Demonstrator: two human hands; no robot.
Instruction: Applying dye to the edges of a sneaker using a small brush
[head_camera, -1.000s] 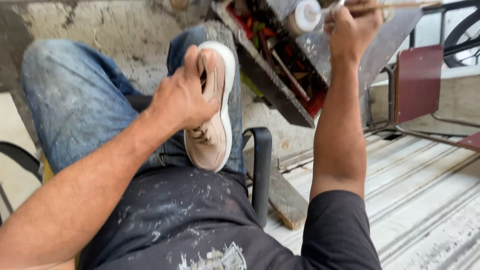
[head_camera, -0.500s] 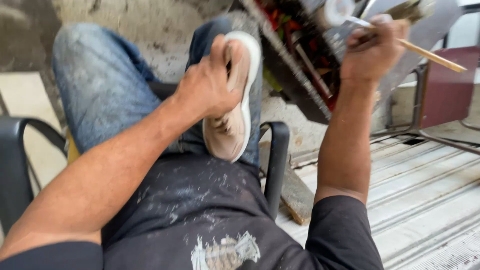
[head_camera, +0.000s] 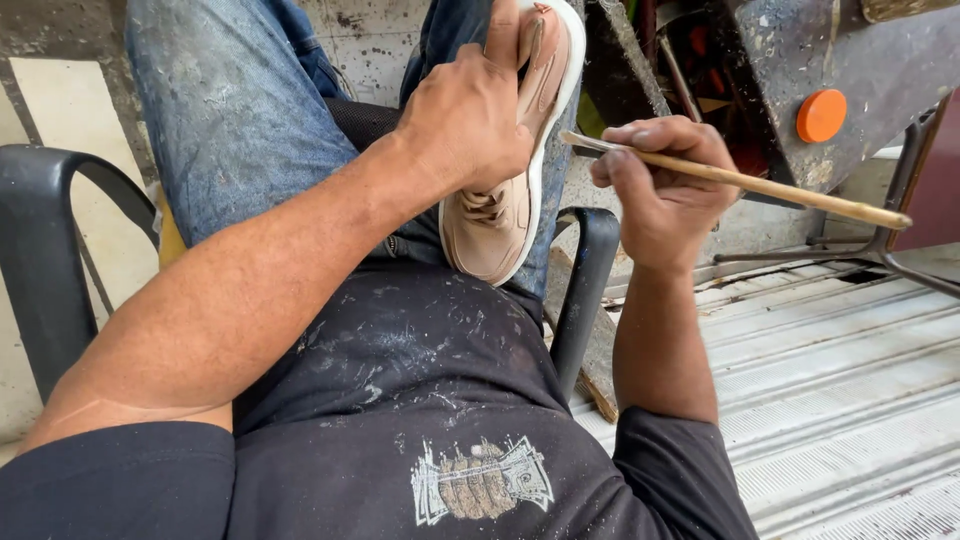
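1. My left hand (head_camera: 468, 118) is wrapped around the shoe (head_camera: 510, 190), fingers closed over its upper, thumb sticking up along the side. So that hand is gripping it tight.
2. The shoe is a tan lace-up with a white sole. It's resting on my lap against my jeans (head_camera: 235, 110), sole edge turned to the right, laces end closest to my belly.
3. My right hand (head_camera: 665, 195) sits just right of the shoe, pinched shut around a thin wooden brush (head_camera: 740, 182). The brush's metal tip points at the shoe's sole edge, very close, can't tell if it's touching.
4. Right of the shoe and a bit higher there's an orange lid (head_camera: 822, 115) on a grubby metal stand.
5. The black chair arm (head_camera: 580, 290) is just below the shoe on the right.
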